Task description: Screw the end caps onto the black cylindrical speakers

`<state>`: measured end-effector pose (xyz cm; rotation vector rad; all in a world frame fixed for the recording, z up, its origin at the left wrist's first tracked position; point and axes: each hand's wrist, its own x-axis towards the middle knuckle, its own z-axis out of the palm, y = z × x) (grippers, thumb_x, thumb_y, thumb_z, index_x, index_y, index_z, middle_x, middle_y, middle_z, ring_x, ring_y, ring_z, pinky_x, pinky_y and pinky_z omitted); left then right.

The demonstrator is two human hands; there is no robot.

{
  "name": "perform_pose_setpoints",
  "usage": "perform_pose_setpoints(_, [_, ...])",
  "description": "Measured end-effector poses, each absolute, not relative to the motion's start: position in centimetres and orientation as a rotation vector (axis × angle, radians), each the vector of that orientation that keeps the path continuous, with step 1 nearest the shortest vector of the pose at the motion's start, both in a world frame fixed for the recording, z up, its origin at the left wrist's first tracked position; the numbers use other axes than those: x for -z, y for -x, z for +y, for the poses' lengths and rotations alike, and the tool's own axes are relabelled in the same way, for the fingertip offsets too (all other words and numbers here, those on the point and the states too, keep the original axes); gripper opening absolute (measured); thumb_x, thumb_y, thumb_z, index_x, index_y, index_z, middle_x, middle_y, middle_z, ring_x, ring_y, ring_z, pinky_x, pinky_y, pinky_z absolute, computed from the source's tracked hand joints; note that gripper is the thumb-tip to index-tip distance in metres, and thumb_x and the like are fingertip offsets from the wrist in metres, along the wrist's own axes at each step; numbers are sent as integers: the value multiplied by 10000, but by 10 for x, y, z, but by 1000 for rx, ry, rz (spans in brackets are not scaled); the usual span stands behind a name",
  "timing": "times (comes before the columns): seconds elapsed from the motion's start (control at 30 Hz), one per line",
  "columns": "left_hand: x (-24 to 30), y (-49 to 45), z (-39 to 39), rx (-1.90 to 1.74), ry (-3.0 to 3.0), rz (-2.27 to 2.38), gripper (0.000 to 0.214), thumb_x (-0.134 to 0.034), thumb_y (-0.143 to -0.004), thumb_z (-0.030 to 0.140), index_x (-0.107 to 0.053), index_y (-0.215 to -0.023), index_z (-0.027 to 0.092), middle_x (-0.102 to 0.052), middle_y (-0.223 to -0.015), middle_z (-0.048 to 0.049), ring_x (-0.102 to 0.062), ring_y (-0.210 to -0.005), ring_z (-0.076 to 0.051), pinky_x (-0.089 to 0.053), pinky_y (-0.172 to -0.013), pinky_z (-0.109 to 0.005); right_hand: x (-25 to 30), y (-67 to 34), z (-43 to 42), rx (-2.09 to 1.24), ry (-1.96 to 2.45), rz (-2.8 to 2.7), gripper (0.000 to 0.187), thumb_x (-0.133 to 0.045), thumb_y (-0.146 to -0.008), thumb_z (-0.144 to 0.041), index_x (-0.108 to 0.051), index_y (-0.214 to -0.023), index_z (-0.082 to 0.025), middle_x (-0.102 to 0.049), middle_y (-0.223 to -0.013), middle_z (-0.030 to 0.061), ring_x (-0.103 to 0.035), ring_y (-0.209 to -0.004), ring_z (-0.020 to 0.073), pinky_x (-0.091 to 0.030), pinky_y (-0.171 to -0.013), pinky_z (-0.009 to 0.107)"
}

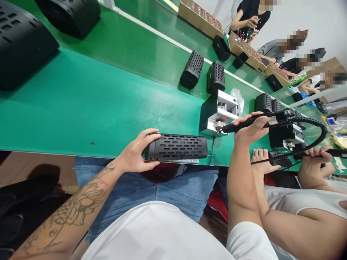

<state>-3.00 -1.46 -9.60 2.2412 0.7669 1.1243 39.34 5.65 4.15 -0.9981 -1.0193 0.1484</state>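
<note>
Left hand (135, 153), low over the lap, is wrapped round the left end of the speaker (177, 147). It lies along the near edge of the green table (81, 108), long axis running left to right, with bare belt open behind it. Right hand (251, 128) is clenched on a screwdriver (233, 127), tip pointing left at a feeder box (214, 115); a co-worker's hand (261, 160) sits just beside.

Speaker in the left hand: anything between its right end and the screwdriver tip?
Only a thin black cable, dropping from the feeder box over the edge of the green table just past the speaker's right end. The screwdriver in the right hand has its tip at that box; otherwise bare table lies between.
</note>
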Motion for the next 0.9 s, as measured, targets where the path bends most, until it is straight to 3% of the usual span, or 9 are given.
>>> perform_pose_setpoints(0.23, [94,26,-13,-1131,-2240,735,1124,-994,-899,354,-385,-1841,276,-518,-1779,-267,-601,-1648,-470,-580,-1334,-686,-76,-352,9,-281,871,-1000,519,-575,-1117,-742,-740,-964,-274,-585,-583,-60,-558,-427,157,-518,-457,321])
perform_pose_setpoints(0.33, [94,24,-14,-1141,-2222,727,1136,-1018,-874,333,-401,-1826,280,-535,-1765,-260,-608,-1645,-461,-578,-1342,-672,-99,-307,-32,-563,683,-1169,559,-686,-1017,-849,-817,-1051,-307,-641,-615,-46,-593,-439,182,-547,-457,347])
perform_pose_setpoints(0.4, [95,23,-14,-1155,-2208,720,1116,-1023,-872,342,-423,-1811,283,-561,-1740,-250,-611,-1642,-458,-575,-1344,-673,-107,-273,-54,-770,623,-1308,581,-779,-951,-890,-844,-1132,-342,-702,-675,-32,-651,-490,203,-631,-536,405])
perform_pose_setpoints(0.53, [97,22,-14,-1183,-2181,690,1116,-1035,-864,358,-438,-1805,291,-568,-1729,-242,-618,-1637,-454,-571,-1349,-668,-96,-214,-58,-1075,511,-1424,533,-770,-1016,-827,-827,-1229,-342,-757,-753,-21,-690,-553,189,-678,-639,412])
perform_pose_setpoints(0.63, [98,20,-14,-1179,-2153,698,1127,-1048,-848,360,-452,-1803,311,-562,-1733,-226,-627,-1627,-447,-584,-1343,-644,-74,-193,-39,-1109,349,-1476,633,-817,-940,-884,-790,-1283,-353,-756,-748,-45,-648,-509,162,-650,-602,376])
perform_pose_setpoints(0.73, [97,19,-16,-1169,-2129,720,1114,-1051,-846,374,-468,-1794,317,-561,-1733,-210,-649,-1606,-431,-606,-1327,-604,-60,-185,-29,-1092,365,-1521,687,-858,-871,-917,-765,-1234,-341,-740,-736,-49,-646,-505,160,-630,-589,363])
perform_pose_setpoints(0.9, [95,18,-16,-1199,-2136,715,1076,-1051,-842,407,-504,-1761,297,-588,-1691,-203,-697,-1537,-414,-640,-1282,-562,-56,-177,-40,-1152,458,-1484,760,-748,-847,-1035,-741,-1033,-298,-675,-655,-53,-624,-489,156,-609,-574,354])
